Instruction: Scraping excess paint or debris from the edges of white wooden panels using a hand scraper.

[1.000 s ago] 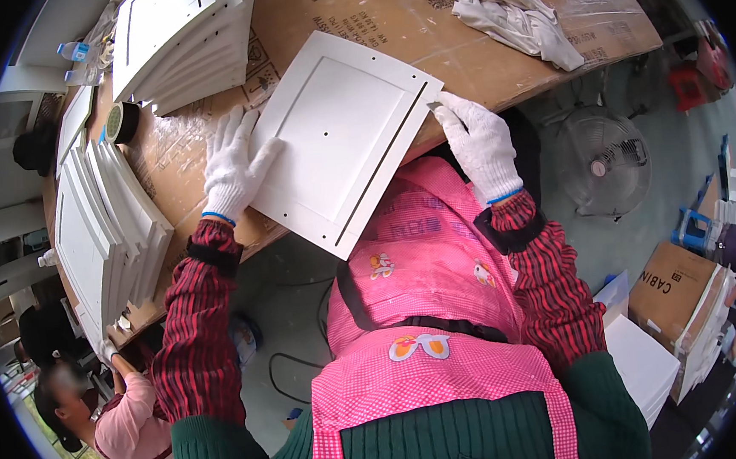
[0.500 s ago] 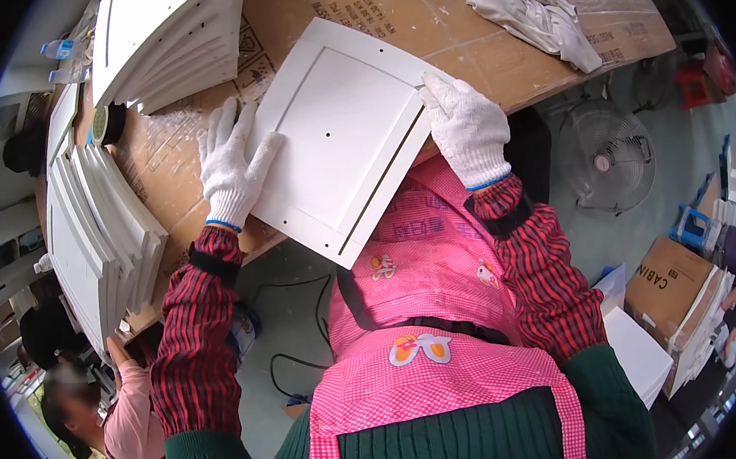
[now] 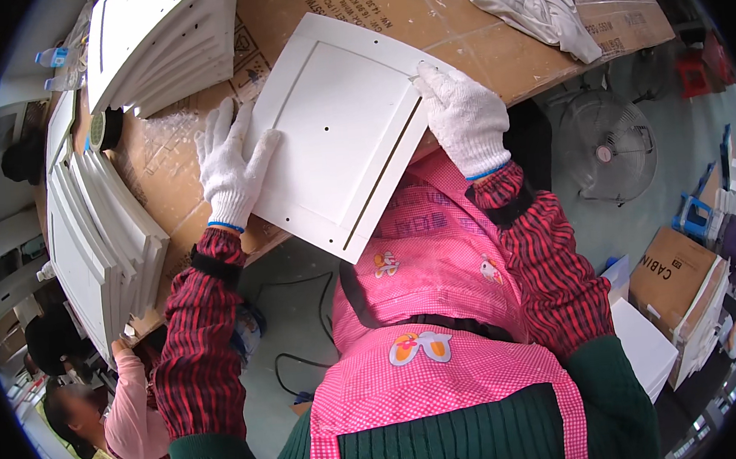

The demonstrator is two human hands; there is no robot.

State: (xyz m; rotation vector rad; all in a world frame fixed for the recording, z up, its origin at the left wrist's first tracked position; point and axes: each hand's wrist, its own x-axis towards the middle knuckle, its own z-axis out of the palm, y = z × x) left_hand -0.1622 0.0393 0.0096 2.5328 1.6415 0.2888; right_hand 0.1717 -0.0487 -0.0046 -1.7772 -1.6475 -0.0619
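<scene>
A white rectangular panel [image 3: 337, 146] with a recessed middle, small dark holes and a long slot along its right side lies tilted on the cardboard-covered table [image 3: 163, 171]. Its lower corner juts past the table's near edge, over my pink apron. My left hand [image 3: 234, 166], in a white knit glove, rests at the panel's left edge with fingers spread and the thumb touching the panel. At the right corner, my gloved right hand [image 3: 467, 116] grips the edge near the slot's far end, its fingers held together. The underside of the panel is hidden.
Stacks of similar white panels stand at the far left [image 3: 172, 51] and left [image 3: 100, 240]. A round dark-rimmed tin [image 3: 106, 129] sits between them. White cloth [image 3: 532, 13] lies at the far right. A fan [image 3: 606, 149] and a cardboard box [image 3: 674, 272] are on the right; another person [image 3: 129, 408] works lower left.
The panel sits very slightly higher in view, and my right fingertips have shifted a little along its corner. My left hand keeps its place by the left edge.
</scene>
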